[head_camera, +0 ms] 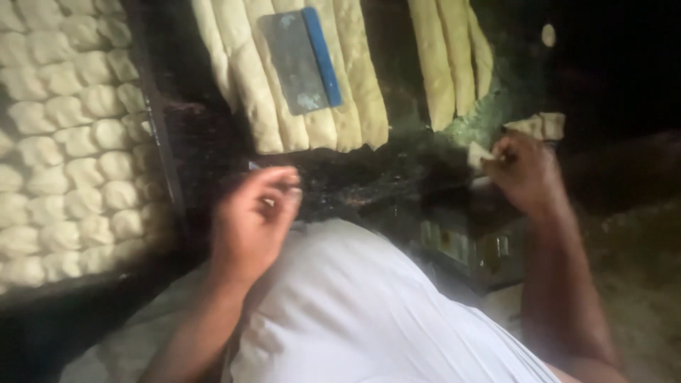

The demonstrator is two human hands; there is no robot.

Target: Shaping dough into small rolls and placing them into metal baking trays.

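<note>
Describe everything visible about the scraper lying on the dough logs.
The scraper is a flat, rectangular blade, grey and metallic-looking, with a blue grip strip along its right edge. Pale smears, likely dough or flour, spot its face. It lies flat and slightly tilted across the long dough logs at the top, touched by neither of the hands.

dark work surface; long dough ropes lie side by side on it; a tray of dough balls sits alongside. a blue-edged scraper rests on the ropes.
</note>
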